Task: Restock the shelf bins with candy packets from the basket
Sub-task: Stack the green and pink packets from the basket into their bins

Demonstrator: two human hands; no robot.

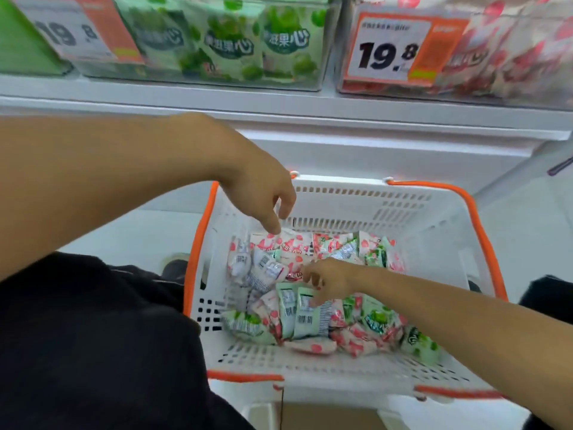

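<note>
A white basket [350, 364] with orange rims sits low in front of me, holding several pink and green candy packets [356, 333]. My left hand [263, 193] hangs over the basket's far left corner, fingers pointing down and loosely curled, holding nothing. My right hand [328, 279] reaches deep into the basket; its fingertips touch a green packet [305, 315] lying barcode side up. Whether it grips the packet is unclear. On the shelf above stand a clear bin of green packets [235, 41] and a clear bin of pink packets [511, 51].
Orange price tags reading 19.8 [393, 48] hang on the bin fronts. The white shelf edge [279, 110] runs across above the basket. My dark-clothed leg [93, 336] is at the lower left, beside the basket. A cardboard box [328, 417] lies under the basket.
</note>
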